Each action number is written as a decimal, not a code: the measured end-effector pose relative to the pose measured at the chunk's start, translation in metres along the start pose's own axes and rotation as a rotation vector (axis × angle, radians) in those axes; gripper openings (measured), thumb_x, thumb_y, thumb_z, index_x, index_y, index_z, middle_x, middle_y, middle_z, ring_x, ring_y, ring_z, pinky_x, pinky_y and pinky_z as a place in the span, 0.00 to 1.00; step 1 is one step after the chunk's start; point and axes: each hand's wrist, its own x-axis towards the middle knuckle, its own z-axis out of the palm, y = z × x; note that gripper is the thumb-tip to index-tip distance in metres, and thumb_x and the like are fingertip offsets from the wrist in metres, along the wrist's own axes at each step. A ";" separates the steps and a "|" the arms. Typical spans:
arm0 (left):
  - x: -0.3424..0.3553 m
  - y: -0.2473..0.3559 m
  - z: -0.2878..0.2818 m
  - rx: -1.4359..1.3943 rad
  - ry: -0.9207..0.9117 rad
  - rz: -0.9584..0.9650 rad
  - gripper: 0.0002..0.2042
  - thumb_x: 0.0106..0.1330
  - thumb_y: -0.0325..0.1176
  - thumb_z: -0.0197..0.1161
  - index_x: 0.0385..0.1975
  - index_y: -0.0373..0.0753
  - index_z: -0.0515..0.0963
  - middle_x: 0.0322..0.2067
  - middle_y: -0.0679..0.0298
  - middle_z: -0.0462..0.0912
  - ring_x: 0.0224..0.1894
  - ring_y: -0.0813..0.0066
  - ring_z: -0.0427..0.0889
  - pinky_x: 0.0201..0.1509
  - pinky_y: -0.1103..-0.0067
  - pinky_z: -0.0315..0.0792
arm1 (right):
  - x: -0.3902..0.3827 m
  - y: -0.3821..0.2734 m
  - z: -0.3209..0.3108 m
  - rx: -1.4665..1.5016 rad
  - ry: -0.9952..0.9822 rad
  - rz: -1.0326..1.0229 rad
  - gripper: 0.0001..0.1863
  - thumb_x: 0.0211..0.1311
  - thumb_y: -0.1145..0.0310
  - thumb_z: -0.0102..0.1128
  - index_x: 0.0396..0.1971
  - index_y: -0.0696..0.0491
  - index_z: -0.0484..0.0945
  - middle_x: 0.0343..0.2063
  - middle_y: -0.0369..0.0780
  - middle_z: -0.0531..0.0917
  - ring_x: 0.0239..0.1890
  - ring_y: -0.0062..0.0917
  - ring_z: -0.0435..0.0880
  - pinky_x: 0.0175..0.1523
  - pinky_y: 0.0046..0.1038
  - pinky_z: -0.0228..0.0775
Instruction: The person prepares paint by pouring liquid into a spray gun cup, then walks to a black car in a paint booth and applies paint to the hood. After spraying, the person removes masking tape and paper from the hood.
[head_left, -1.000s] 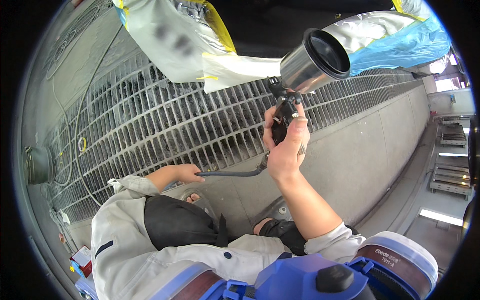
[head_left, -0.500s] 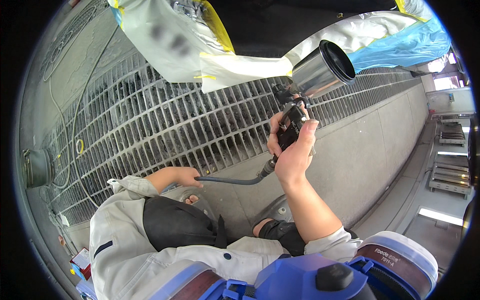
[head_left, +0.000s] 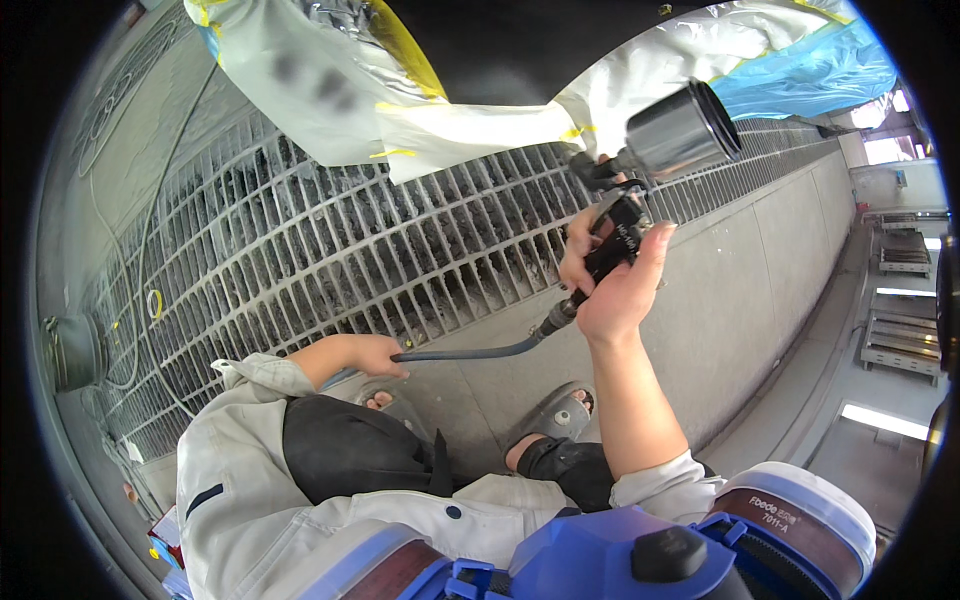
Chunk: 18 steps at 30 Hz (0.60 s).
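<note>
My right hand [head_left: 622,290] is wrapped round the grip of a black spray gun [head_left: 618,225]. A shiny metal paint cup [head_left: 672,130] with a black rim sits on the gun, tilted up to the right. From the grip's lower end a grey-blue air hose [head_left: 470,354] runs left into my left hand [head_left: 372,354], whose fingers close round it. Beyond the gun is a black panel [head_left: 500,50] framed by white masking sheet [head_left: 480,132] with yellow tape. The gun's nozzle side is close to this sheet; whether it sprays cannot be seen.
A dirty metal floor grating [head_left: 330,240] stretches under the masked panel. Blue film [head_left: 800,75] covers the right side. Thin hoses [head_left: 150,230] and a drum-like container [head_left: 75,352] lie at left. Metal racks [head_left: 900,335] stand at far right. My sandalled feet [head_left: 560,415] are on concrete.
My right hand has carried the spray gun a little to the right, drawing the hose along. The left hand stays almost in place. The masked panel now appears slightly further left in view.
</note>
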 end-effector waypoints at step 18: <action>0.004 -0.016 0.008 -0.015 -0.018 -0.067 0.21 0.72 0.54 0.65 0.30 0.38 0.80 0.20 0.64 0.79 0.24 0.68 0.78 0.32 0.66 0.69 | -0.003 0.028 0.006 -0.084 0.102 -0.112 0.47 0.76 0.26 0.36 0.71 0.57 0.63 0.31 0.37 0.77 0.16 0.14 0.65 0.22 0.18 0.55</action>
